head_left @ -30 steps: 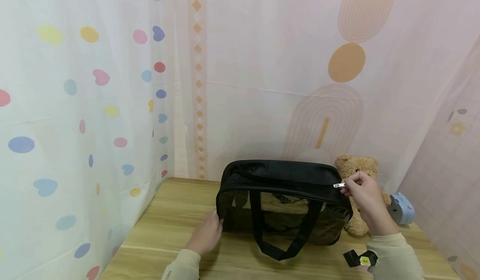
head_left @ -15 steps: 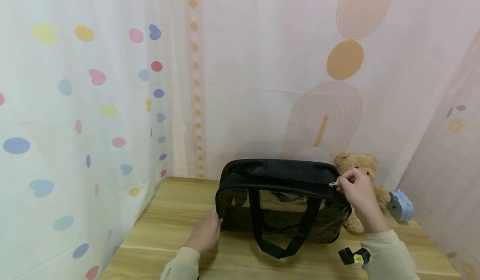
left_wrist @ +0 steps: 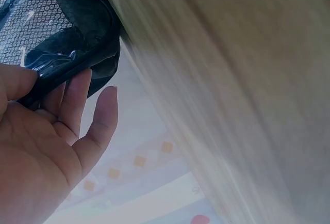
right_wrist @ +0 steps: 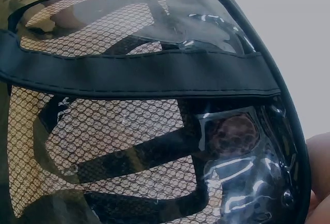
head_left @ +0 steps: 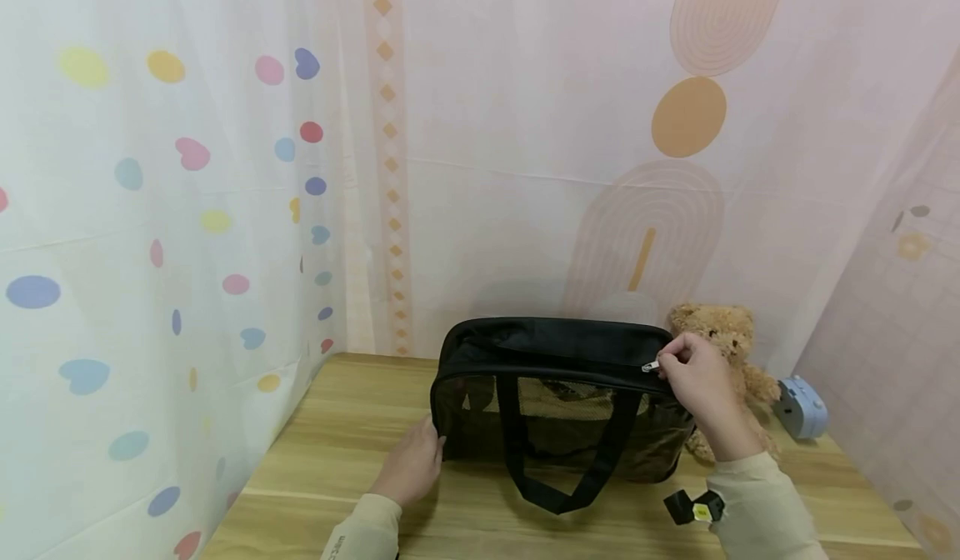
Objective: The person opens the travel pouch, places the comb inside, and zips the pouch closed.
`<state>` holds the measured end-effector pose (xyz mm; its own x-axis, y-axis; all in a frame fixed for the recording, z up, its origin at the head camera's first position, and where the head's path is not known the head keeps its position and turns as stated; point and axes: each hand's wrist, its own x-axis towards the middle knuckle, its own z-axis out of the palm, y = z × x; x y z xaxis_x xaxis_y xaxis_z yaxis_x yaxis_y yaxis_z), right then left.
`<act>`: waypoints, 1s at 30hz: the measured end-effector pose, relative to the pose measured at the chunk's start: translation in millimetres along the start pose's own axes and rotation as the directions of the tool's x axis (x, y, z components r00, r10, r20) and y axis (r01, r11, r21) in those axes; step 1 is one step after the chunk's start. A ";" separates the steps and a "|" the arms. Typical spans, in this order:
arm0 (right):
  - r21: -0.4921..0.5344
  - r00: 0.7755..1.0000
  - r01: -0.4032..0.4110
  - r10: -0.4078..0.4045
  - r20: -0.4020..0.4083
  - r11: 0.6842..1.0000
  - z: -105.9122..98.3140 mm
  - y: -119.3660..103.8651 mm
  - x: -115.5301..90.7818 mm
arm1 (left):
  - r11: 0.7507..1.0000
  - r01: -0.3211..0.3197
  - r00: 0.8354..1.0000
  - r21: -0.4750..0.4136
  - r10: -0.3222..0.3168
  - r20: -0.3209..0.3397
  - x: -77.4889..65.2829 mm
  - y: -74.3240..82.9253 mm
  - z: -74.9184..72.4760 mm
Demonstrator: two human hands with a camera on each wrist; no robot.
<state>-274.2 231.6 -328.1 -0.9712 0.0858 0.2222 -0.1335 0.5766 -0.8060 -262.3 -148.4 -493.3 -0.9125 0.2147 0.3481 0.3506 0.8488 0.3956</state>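
A bag (head_left: 555, 342) with a black top, black handle strap (head_left: 557, 497) and see-through front stands on the wooden table. My right hand (head_left: 701, 389) pinches the silver zipper pull (head_left: 649, 367) near the top's right end. At the lower left corner, my left hand (head_left: 408, 464) grips the bag's edge. The left wrist view has the thumb in front of the dark piping and some fingers behind it. Mesh and dark patterns show through the clear panel (right_wrist: 113, 131) in the right wrist view, where only a sliver of the right hand appears at the right border.
Behind the right hand sits a tan teddy bear (head_left: 712, 327), partly covered. A light-blue box-like object (head_left: 802, 407) stands to its right. A small black device with a yellow label (head_left: 699, 510) is at the right sleeve. Patterned curtains (head_left: 510, 168) hang behind the table (head_left: 330, 460).
My right hand has drawn the zipper pull a little to the left along the bag's top. My left hand keeps its grip on the left edge. The head view has shifted slightly.
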 end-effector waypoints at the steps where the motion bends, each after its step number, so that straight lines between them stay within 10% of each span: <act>1: -0.007 1.000 -0.002 0.002 0.000 1.000 0.7 -0.5 -0.1 | 1.000 0.001 1.000 -0.004 -0.001 0.003 0.1 0.1 -0.2; 30: -0.014 0.987 0.045 -0.042 0.153 0.999 8.2 -17.2 -0.3 | 1.000 -0.011 1.000 -0.012 0.011 -0.013 0.0 -1.6 2.6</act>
<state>-273.2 215.0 -318.8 -0.9834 -0.0644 0.1694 -0.1744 0.5909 -0.7876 -263.4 -148.6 -496.1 -0.9059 0.2175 0.3634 0.3630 0.8407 0.4018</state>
